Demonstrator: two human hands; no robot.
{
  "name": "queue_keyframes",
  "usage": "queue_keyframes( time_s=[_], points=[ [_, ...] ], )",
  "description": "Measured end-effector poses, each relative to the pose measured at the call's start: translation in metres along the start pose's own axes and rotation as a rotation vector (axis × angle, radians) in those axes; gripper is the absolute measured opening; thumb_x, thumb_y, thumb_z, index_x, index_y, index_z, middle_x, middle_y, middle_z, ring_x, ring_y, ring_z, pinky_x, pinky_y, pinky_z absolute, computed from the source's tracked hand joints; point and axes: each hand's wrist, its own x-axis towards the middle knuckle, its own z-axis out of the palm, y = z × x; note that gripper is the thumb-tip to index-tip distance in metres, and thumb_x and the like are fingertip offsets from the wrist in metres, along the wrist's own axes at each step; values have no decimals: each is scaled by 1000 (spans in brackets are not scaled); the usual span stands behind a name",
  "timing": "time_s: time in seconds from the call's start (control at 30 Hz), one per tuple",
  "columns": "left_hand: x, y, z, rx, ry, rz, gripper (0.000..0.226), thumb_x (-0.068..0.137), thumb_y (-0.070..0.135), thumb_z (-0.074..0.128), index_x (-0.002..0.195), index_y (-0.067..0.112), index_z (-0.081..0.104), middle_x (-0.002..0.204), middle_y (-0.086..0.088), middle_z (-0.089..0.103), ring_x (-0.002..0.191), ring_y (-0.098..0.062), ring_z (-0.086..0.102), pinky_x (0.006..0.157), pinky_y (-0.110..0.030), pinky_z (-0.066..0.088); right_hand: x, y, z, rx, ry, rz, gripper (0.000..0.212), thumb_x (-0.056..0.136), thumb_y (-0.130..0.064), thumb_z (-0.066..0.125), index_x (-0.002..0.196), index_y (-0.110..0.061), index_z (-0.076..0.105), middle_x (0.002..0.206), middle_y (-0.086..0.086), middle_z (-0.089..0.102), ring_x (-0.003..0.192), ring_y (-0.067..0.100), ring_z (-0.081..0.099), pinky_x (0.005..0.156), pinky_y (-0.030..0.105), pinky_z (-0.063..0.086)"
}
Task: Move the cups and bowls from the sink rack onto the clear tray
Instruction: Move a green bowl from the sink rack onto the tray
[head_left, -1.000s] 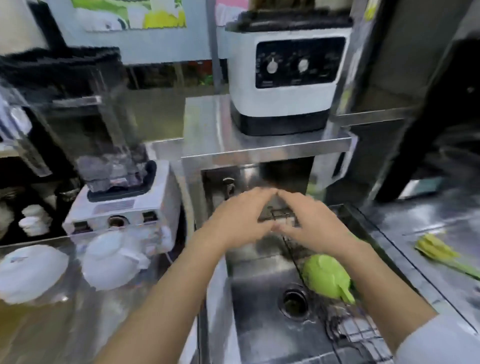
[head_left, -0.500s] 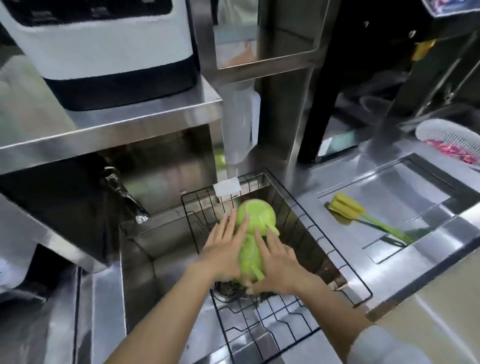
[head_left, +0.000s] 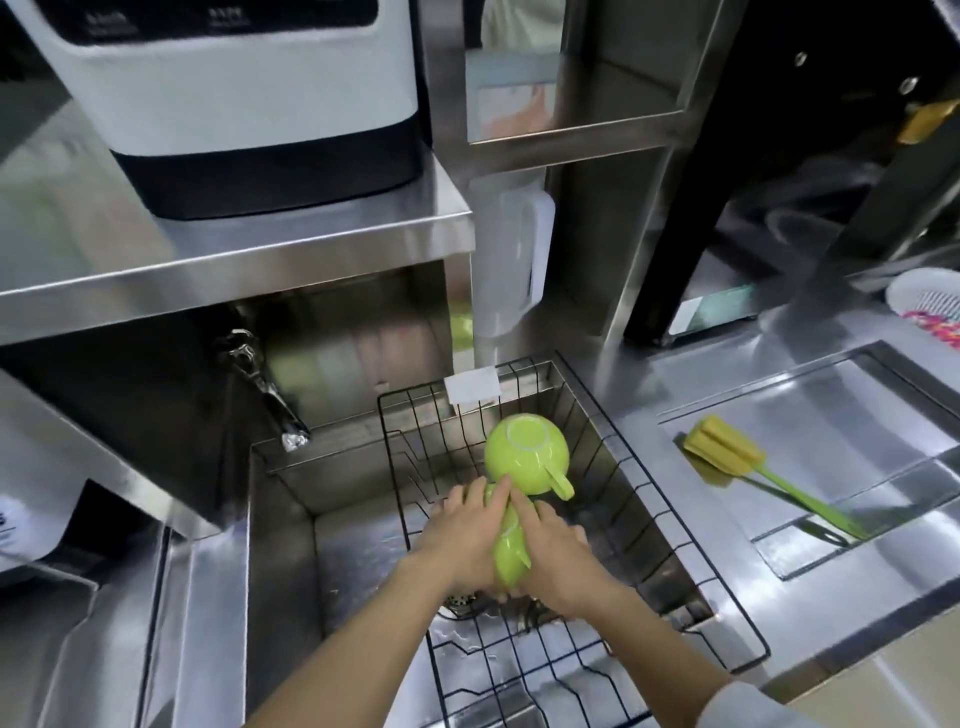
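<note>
A black wire sink rack (head_left: 670, 514) sits over the right half of the steel sink. Two lime-green cups lie upside down in it. The far cup (head_left: 525, 451) rests free, handle pointing right. The near cup (head_left: 510, 556) is clasped from both sides: my left hand (head_left: 462, 535) presses its left side and my right hand (head_left: 558, 558) its right side. Most of that cup is hidden between my palms. No clear tray is in view.
A faucet (head_left: 265, 389) juts over the sink's back left. A yellow-green sponge brush (head_left: 743, 470) lies on the steel counter to the right. A white-and-black machine (head_left: 249, 104) stands on the shelf above. A white basket (head_left: 930, 306) sits at far right.
The view swung down from the shelf and blenders to the sink. My hands came down into the rack and closed tighter around the near green cup.
</note>
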Motion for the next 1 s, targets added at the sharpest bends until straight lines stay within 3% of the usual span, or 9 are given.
queue_keyframes(
  time_s=[0.2, 0.3, 0.4, 0.5, 0.53, 0.67, 0.83, 0.93, 1.0],
  points=[
    [-22, 0, -29, -245, 132, 102, 114, 44, 55, 80, 135, 18, 22, 124, 1, 41, 110, -18, 36, 104, -37, 33, -10, -8, -45, 73, -83, -48, 105, 55, -22, 79, 137, -32, 15, 124, 15, 50, 109, 32, 53, 93, 49, 48],
    [-39, -3, -59, -315, 228, 147, 105, 47, 50, 82, 131, 17, 29, 116, 7, 40, 107, -11, 32, 99, -22, 26, -30, -39, -82, 86, -77, -108, 105, 63, -14, 79, 143, -22, 13, 131, 15, 44, 118, 29, 47, 99, 37, 43],
    [-62, -14, -92, -279, 328, 157, 107, 43, 54, 78, 132, 17, 32, 126, 4, 43, 117, -15, 35, 102, -26, 29, -46, -73, -109, 80, -5, -193, 104, 63, -14, 80, 143, -26, 15, 133, 6, 46, 116, 20, 47, 94, 26, 43],
    [-104, -31, -129, -241, 444, 150, 108, 45, 52, 82, 134, 15, 32, 128, 5, 42, 115, -15, 34, 100, -30, 34, -64, -119, -125, 70, 45, -268, 103, 67, -14, 77, 145, -30, 12, 127, -6, 43, 94, 6, 50, 70, -1, 39],
    [-119, -36, -140, -229, 489, 157, 106, 46, 53, 82, 133, 16, 33, 128, 5, 42, 115, -15, 33, 100, -30, 33, -71, -135, -129, 75, 53, -282, 103, 68, -15, 77, 145, -33, 10, 126, -6, 42, 87, 3, 50, 64, -1, 39],
    [-188, -60, -173, -213, 654, 188, 98, 45, 58, 81, 124, 18, 40, 117, 11, 43, 109, -11, 34, 94, -21, 27, -96, -200, -130, 47, 138, -429, 109, 65, -28, 79, 144, -42, 5, 138, -13, 35, 122, 6, 38, 98, 21, 33],
    [-270, -102, -186, -119, 882, 133, 97, 48, 60, 72, 124, 9, 42, 116, -1, 52, 109, -19, 43, 92, -17, 25, -112, -275, -109, 49, 206, -636, 107, 63, -26, 83, 142, -44, 13, 140, -17, 36, 123, 0, 38, 100, 15, 30],
    [-317, -128, -182, -66, 982, 78, 96, 51, 62, 63, 122, 1, 44, 120, -12, 56, 109, -17, 40, 96, -15, 21, -114, -316, -86, 78, 193, -751, 106, 62, -23, 84, 137, -50, 15, 143, -19, 34, 129, -1, 35, 110, 22, 30],
    [-344, -142, -174, -37, 1012, 18, 98, 51, 63, 63, 124, 0, 43, 122, -13, 55, 109, -18, 38, 96, -17, 22, -114, -339, -68, 82, 172, -820, 103, 62, -21, 84, 128, -59, 14, 140, -24, 32, 129, -8, 31, 110, 14, 26]
  ],
)
